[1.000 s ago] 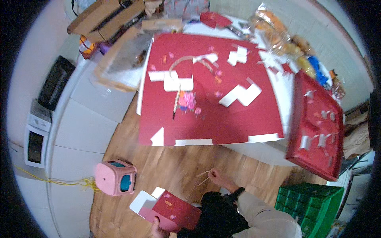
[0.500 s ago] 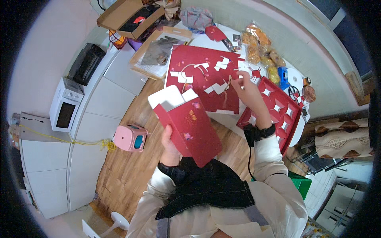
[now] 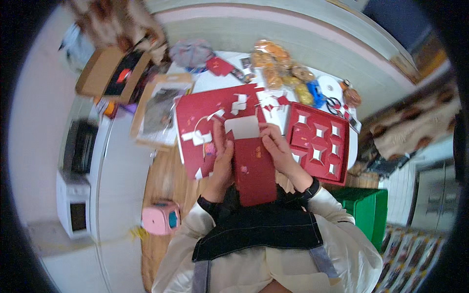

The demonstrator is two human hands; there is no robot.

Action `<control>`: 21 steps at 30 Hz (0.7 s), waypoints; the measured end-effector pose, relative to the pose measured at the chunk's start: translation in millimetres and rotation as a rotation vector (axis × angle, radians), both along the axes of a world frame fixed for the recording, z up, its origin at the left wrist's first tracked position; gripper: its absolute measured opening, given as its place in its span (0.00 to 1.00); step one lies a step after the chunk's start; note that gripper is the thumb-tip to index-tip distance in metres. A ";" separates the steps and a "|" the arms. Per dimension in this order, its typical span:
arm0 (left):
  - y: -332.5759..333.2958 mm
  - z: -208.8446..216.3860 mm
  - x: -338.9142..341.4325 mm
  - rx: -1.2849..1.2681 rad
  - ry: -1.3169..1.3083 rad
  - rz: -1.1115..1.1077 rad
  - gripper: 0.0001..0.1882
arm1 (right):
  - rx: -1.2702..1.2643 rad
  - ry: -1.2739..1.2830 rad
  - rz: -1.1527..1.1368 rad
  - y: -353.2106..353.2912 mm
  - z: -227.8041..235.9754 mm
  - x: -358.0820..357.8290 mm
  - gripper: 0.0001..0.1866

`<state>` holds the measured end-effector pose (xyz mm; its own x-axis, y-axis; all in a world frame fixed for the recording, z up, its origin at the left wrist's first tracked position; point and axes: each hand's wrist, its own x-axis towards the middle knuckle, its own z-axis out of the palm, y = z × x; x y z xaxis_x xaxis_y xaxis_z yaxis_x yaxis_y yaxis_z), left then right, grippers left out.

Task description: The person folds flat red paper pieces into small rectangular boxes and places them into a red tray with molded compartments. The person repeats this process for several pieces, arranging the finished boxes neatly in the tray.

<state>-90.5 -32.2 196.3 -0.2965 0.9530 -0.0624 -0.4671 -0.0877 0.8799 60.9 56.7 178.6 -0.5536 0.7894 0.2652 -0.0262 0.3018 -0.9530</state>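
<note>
Clasping the red box (image 3: 256,173) before my apron (image 3: 259,232) in my left grip (image 3: 223,168), I've brought my right grip (image 3: 278,149), its closure unclear, to the white flap (image 3: 243,128), so both now flank it.

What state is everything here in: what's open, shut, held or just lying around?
Red box: held, white flap sticking out at its far end.
Left hand: gripping the box's left side.
Right hand: touching the box's upper right; grip unclear.
Brown cardboard box: open, lid raised.
Red sheet: lying on the table, white pieces on it.
Red tray: open side up.
Microwave: door shut.
Pink stool: standing on the floor.
</note>
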 end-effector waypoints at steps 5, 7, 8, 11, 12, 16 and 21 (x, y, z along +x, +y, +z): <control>19.3 -58.7 -28.6 -0.025 0.145 -0.309 0.33 | 0.189 -0.111 -0.142 -6.0 -9.3 -5.9 0.11; 24.2 -34.1 -26.8 -0.072 0.183 -0.345 0.32 | 0.034 -0.143 -0.104 -4.7 -0.6 1.0 0.12; 30.8 -19.8 -25.0 -0.107 0.174 -0.392 0.31 | 0.061 -0.160 -0.129 -0.9 3.2 4.1 0.12; 41.2 -2.2 -26.9 -0.218 0.161 -0.451 0.22 | 0.148 -0.283 -0.093 13.0 1.6 14.5 0.05; 46.4 -1.7 -23.0 -0.139 0.346 -0.427 0.20 | 0.239 -0.216 -0.187 18.1 3.8 17.3 0.05; 92.1 26.0 0.5 0.130 0.905 -0.365 0.12 | 0.361 -0.060 -0.524 48.7 10.7 26.5 0.26; 114.5 9.1 12.8 0.364 1.022 -0.366 0.12 | -0.223 0.165 -0.179 62.1 28.6 46.5 0.24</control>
<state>-77.7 82.3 205.3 0.2495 0.9046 0.3455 0.4021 -0.4214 0.8129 107.5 118.8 207.1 -0.3651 0.9189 0.1497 -0.1512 0.1001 -0.9834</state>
